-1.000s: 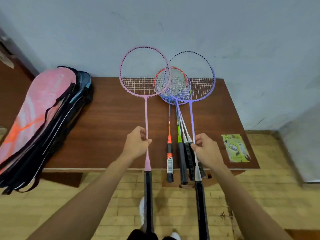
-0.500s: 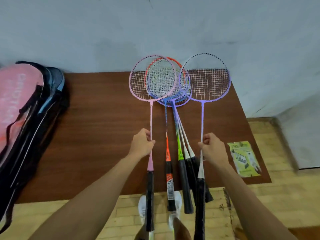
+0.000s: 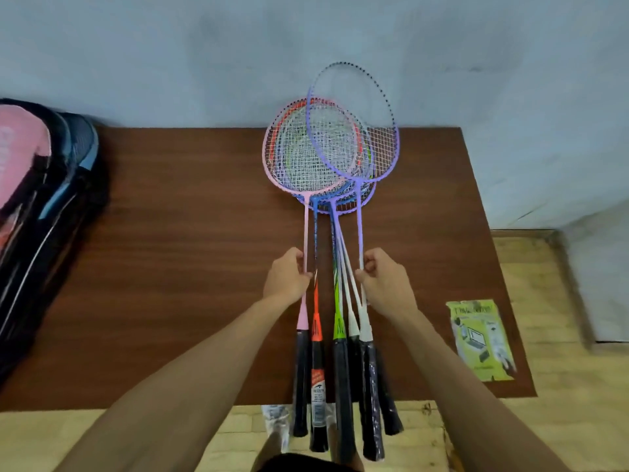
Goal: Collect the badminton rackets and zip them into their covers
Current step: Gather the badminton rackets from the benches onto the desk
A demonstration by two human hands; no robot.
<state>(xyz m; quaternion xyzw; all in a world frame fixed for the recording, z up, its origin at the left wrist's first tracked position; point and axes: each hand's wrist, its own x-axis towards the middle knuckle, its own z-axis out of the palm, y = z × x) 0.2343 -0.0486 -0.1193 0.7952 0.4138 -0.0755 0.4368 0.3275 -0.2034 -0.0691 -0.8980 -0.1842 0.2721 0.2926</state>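
Several badminton rackets lie bunched on the brown table [image 3: 190, 267], heads overlapping near the wall, black handles hanging over the front edge. My left hand [image 3: 287, 275] pinches the thin shaft of the pink racket [image 3: 305, 229] at the left of the bunch. My right hand [image 3: 384, 284] grips the shaft of the purple racket [image 3: 359, 219], whose head is tilted up over the others. Between them lie an orange racket [image 3: 316, 301], a green one [image 3: 337, 301] and white-shafted ones. Racket covers [image 3: 41, 206], pink on top and black beneath, are stacked at the table's left end.
A green printed leaflet [image 3: 480, 338] lies at the table's right front corner. A grey-blue wall stands right behind the table. The floor below is yellow brick. A white shoe [image 3: 277, 424] shows under the handles.
Both hands have drawn the pink and purple rackets inward, so their heads now overlap the middle ones. The purple head has tipped up and leftward. The view has shifted right.
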